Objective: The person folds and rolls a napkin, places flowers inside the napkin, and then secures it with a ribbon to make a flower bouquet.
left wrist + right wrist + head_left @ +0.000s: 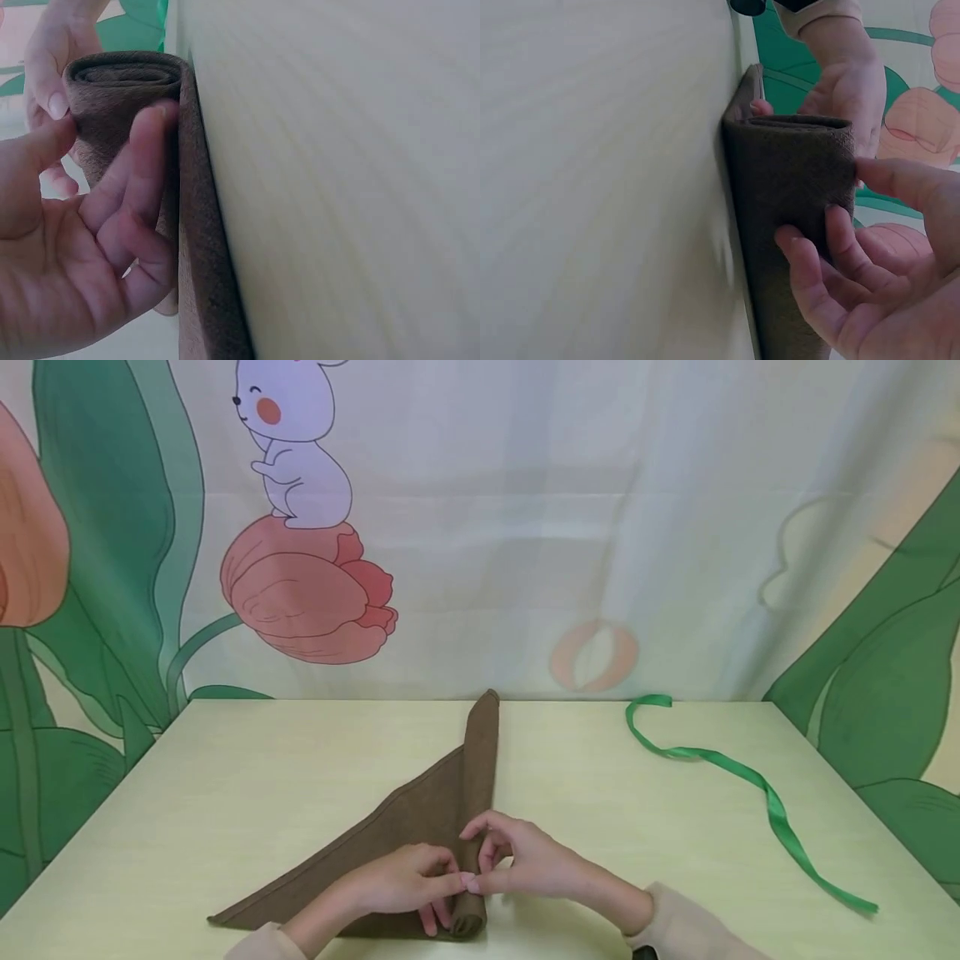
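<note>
- Cloth [423,814] lies on the table [637,810], its roll [482,760] along the right.
- Ribbon [777,814] lies right of the cloth.
- Backdrop [480,568] hangs behind the table.

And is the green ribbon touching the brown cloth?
No, the green ribbon lies to the right of the brown cloth, with bare tabletop between them.

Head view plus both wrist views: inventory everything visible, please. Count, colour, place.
Cloth: 1, brown, on the table, right-hand part rolled, rest flat
Ribbon: 1, green, loosely curved on the table's right side
Table: 1, pale yellow, under cloth and ribbon
Backdrop: 1, whitish with printed rabbit, flowers and leaves, behind the table
Black item: 1, black, by the right cuff, mostly cut off, unidentifiable
Sleeves: 2, beige, bottom edge
Left hand: 1, gripping the roll
Right hand: 1, gripping the roll
</note>
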Demonstrator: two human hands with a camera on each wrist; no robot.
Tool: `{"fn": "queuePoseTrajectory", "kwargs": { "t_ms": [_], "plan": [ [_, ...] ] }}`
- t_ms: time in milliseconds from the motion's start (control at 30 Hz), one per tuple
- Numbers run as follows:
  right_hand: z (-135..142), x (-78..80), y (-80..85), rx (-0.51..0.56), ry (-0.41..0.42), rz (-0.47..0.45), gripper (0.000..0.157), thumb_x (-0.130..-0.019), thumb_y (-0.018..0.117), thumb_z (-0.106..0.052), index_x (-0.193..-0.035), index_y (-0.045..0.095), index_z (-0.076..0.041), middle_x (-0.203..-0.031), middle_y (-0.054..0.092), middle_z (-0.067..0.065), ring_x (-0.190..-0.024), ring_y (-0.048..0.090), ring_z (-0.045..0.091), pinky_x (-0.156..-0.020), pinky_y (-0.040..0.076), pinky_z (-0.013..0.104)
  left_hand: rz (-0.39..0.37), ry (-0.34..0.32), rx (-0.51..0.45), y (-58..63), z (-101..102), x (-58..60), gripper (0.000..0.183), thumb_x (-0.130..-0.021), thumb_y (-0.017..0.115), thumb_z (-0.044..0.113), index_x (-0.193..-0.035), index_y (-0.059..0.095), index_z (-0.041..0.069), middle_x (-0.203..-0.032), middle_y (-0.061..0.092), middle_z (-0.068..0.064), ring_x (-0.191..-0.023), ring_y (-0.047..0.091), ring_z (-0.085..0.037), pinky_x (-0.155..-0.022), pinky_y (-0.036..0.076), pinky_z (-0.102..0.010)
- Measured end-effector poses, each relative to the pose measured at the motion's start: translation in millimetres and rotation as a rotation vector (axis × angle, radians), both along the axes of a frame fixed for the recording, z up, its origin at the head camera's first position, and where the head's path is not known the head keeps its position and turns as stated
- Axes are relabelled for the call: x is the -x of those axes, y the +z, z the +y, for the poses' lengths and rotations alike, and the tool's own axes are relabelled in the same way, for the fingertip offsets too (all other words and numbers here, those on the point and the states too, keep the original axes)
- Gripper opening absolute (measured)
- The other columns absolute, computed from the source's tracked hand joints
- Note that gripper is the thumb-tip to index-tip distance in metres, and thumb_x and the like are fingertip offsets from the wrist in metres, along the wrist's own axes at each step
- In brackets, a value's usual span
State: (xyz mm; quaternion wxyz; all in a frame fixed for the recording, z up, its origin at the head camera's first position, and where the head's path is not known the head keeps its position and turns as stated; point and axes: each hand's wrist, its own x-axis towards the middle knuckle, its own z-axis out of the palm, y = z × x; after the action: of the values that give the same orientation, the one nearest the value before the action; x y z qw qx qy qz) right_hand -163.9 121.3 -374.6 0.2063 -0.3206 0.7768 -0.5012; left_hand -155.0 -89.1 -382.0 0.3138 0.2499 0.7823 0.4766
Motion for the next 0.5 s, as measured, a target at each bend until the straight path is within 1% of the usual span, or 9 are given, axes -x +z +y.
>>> {"fn": "queuePoseTrajectory", "kwargs": {
  "t_ms": [100, 167, 267, 300, 367, 433, 500],
  "plan": [
    [-4.8, -2.8, 1.1, 0.019, -0.021, 0.002, 0.04, -0.08, 0.069, -0.01, -0.108, 0.043, -0.001, -0.074, 0.056, -0.002, -0.075, 0.057, 0.01, -0.068, 0.045, 0.025, -0.002, 0.017, -0.014, 0.1, -3.4, -2.5, 0.03, -0.093, 0.05, 0.032, -0.093, 0.055, 0.002, -0.069, 0.066, -0.011, -0.057, 0.064, -0.026, -0.073, 0.051, -0.033],
    [-7.0, -4.5, 1.9, 0.026, -0.021, 0.013, 0.039, -0.079, 0.07, -0.008, -0.105, 0.041, -0.002, -0.077, 0.057, 0.0, -0.078, 0.058, 0.012, -0.066, 0.045, 0.025, -0.001, 0.035, -0.01, 0.6, -4.7, -4.1, 0.032, -0.093, 0.05, 0.034, -0.095, 0.055, 0.002, -0.069, 0.066, -0.011, -0.057, 0.064, -0.027, -0.077, 0.05, -0.037],
    [-9.3, -5.3, 1.7, 0.038, 0.002, 0.025, 0.039, -0.078, 0.069, -0.005, -0.104, 0.04, -0.002, -0.082, 0.059, 0.004, -0.085, 0.058, 0.014, -0.062, 0.047, 0.023, 0.003, 0.063, 0.01, 1.2, -6.8, -6.6, 0.034, -0.093, 0.049, 0.036, -0.099, 0.053, 0.002, -0.069, 0.067, -0.011, -0.058, 0.065, -0.027, -0.084, 0.045, -0.045],
    [-9.9, -5.3, 1.3, 0.04, 0.009, 0.027, 0.038, -0.078, 0.069, -0.005, -0.103, 0.04, -0.002, -0.083, 0.06, 0.005, -0.086, 0.058, 0.015, -0.059, 0.046, 0.022, 0.001, 0.077, 0.018, 1.4, -7.6, -7.5, 0.035, -0.093, 0.05, 0.035, -0.1, 0.052, 0.002, -0.07, 0.067, -0.01, -0.058, 0.065, -0.027, -0.084, 0.044, -0.048],
    [-11.3, -4.7, -0.4, 0.04, 0.024, 0.035, 0.038, -0.078, 0.069, -0.005, -0.104, 0.04, -0.002, -0.087, 0.06, 0.008, -0.088, 0.057, 0.015, -0.059, 0.046, 0.021, 0.003, 0.109, 0.037, 1.9, -9.3, -9.2, 0.036, -0.092, 0.052, 0.033, -0.105, 0.05, 0.0, -0.069, 0.066, -0.009, -0.059, 0.065, -0.026, -0.084, 0.043, -0.051],
    [-12.8, -3.7, -2.8, 0.031, 0.023, 0.038, 0.038, -0.078, 0.069, -0.005, -0.105, 0.042, -0.003, -0.089, 0.06, 0.008, -0.088, 0.056, 0.013, -0.06, 0.045, 0.021, 0.026, 0.135, 0.056, 2.9, -11.8, -10.8, 0.041, -0.091, 0.054, 0.03, -0.112, 0.046, -0.005, -0.068, 0.065, -0.008, -0.061, 0.064, -0.024, -0.082, 0.042, -0.054],
    [-13.5, -2.8, -5.1, 0.016, 0.02, 0.034, 0.037, -0.079, 0.069, -0.005, -0.106, 0.044, -0.003, -0.09, 0.059, 0.008, -0.087, 0.056, 0.012, -0.06, 0.045, 0.021, 0.067, 0.158, 0.065, 3.6, -14.3, -11.8, 0.048, -0.089, 0.056, 0.026, -0.12, 0.041, -0.008, -0.066, 0.064, -0.005, -0.062, 0.063, -0.02, -0.081, 0.042, -0.055]
  ]
}}
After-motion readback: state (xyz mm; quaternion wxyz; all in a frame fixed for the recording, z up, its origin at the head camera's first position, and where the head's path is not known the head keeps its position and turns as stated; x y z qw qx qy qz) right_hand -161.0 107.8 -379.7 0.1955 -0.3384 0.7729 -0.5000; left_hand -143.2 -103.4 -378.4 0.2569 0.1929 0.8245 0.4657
